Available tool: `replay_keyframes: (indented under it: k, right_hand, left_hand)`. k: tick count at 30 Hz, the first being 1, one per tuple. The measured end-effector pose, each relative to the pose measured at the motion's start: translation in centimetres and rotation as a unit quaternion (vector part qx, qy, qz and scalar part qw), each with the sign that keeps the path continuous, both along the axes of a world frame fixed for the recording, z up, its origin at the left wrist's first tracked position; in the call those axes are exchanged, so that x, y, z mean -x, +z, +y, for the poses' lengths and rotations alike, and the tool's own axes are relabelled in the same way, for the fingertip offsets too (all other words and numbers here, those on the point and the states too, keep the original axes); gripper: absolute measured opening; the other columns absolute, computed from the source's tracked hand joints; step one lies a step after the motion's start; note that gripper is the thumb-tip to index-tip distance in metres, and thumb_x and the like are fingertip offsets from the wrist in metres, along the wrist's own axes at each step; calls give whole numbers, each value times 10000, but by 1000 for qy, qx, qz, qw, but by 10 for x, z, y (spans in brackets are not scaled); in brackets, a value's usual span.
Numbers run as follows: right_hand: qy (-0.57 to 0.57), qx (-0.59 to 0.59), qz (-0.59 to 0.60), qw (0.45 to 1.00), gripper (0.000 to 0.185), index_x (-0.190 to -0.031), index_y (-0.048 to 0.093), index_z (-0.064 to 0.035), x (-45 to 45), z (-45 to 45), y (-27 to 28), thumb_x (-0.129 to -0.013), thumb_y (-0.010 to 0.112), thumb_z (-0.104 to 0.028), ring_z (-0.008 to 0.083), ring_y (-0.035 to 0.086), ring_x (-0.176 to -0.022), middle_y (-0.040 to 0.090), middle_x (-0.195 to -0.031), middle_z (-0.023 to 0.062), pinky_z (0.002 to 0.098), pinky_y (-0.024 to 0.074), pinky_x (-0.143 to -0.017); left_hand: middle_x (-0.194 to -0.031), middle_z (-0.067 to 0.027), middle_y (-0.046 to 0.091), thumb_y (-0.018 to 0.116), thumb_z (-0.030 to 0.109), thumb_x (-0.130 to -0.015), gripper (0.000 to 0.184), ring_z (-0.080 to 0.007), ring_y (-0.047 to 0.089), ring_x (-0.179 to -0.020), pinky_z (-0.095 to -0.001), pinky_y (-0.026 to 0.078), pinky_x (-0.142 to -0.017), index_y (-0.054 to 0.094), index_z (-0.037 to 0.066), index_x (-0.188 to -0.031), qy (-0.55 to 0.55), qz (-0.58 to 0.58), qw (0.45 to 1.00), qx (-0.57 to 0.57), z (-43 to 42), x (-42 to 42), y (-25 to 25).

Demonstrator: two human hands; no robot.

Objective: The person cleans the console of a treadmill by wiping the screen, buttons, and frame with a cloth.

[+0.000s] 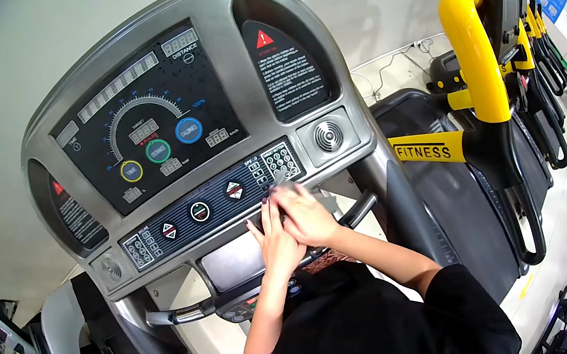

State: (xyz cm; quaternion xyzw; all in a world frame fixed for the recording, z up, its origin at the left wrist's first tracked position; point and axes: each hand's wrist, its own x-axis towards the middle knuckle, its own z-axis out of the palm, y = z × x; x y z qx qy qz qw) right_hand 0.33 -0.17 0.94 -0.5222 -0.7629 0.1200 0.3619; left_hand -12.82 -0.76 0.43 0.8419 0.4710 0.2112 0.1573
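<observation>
1 L hand (pixel 277 246), 1 R hand (pixel 310 217), 1 grey cloth (pixel 330 204) (partly hidden) & 1 treadmill console (pixel 214 21) w/ 1 display (pixel 92 163). Console has 7 digit readouts (pixel 143 131), 3 col. discs (pixel 158 151), 2 diamond btns. (pixel 234 189), 1 rnd. btn. (pixel 200 211), 2 no. keypads (pixel 138 253), 2 rnd. speakers (pixel 330 136) & 2 warning panels (pixel 289 69) w/ 1 red triangle (pixel 264 38) ea. Beyond: 1 blue wall sign (pixel 552 1) & 1 "FITNESS" label (pixel 424 150); yel.-handled machines (pixel 473 50) overlap, can't get exact no.

Right fingers (pixel 281 198) a blur there, grey cloth (pixel 331 203) mostly hidden behind the hand (pixel 309 219), black shirt (pixel 389 327) cut by the bottom edge, left warning print (pixel 79 218) too tiny
</observation>
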Motion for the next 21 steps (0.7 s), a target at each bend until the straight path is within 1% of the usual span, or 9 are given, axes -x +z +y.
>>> replay_keyframes:
  k: [2,5,7,11,13,15,18,20,21]
  right_hand:
    - [29,-11,4,1000,586,-1324,374,4,3,5,4,-774,540,-108,344,443,-1244,475,-1312,213,546,225,-1083]
    - [-70,-44,-22,996,569,-1331,371,2,-12,16,3,-793,527,-98,331,459,-1230,487,-1308,196,572,181,-1080]
    - [-121,-45,44,991,566,-1334,369,12,-14,20,8,-802,523,-105,360,438,-1237,454,-1330,220,577,176,-1076]
    - [40,-30,16,999,562,-1341,367,11,14,15,8,-817,523,-120,349,419,-1264,441,-1349,212,554,195,-1082]
    - [26,-50,-31,998,552,-1339,376,7,14,25,15,-825,521,-134,325,428,-1265,451,-1350,192,569,191,-1077]
    - [5,-38,-61,997,561,-1356,357,6,7,39,23,-839,511,-149,302,431,-1269,448,-1363,179,610,103,-1074]
    - [-54,-11,-53,997,598,-1384,306,12,7,55,32,-844,506,-150,321,399,-1289,413,-1392,182,606,32,-1079]
    - [-22,-48,-92,994,597,-1375,317,9,18,57,25,-835,517,-149,305,391,-1296,408,-1396,173,632,92,-1063]
    - [6,-40,-103,994,599,-1373,321,7,25,55,23,-830,522,-143,304,384,-1300,403,-1399,172,634,92,-1063]
  left_hand:
    - [-1487,-204,191,672,241,-705,648,-359,138,-1397,-669,31,-1043,474,68,-1298,0,7,1000,15,1,1,5]
    - [-1487,-150,219,668,268,-726,597,-329,169,-1391,-672,66,-1040,497,83,-1267,3,35,999,5,-1,1,9]
    - [-1475,-155,246,668,274,-726,617,-329,185,-1386,-670,62,-1042,484,78,-1281,5,40,999,-3,-2,0,11]
    - [-1446,-165,295,651,269,-745,644,-333,213,-1373,-668,60,-1046,442,61,-1318,23,-33,999,27,1,2,1]
    - [-1438,-167,307,640,240,-750,622,-324,222,-1370,-664,80,-1048,445,65,-1314,15,-42,998,32,0,5,1]
    - [-1429,-165,324,633,202,-743,615,-316,249,-1359,-655,112,-1050,444,70,-1312,17,-34,999,9,-2,4,3]
    - [-1397,-153,363,634,182,-724,529,-313,266,-1350,-651,117,-1053,515,64,-1226,31,-56,998,-5,-5,6,7]
    - [-1360,-158,390,640,178,-708,404,-322,289,-1332,-643,91,-1068,589,56,-1089,19,-69,997,-5,-6,7,6]
    - [-1230,-161,482,640,174,-704,330,-327,396,-1234,-598,186,-1054,612,57,-1011,48,-89,992,-71,-6,6,-2]
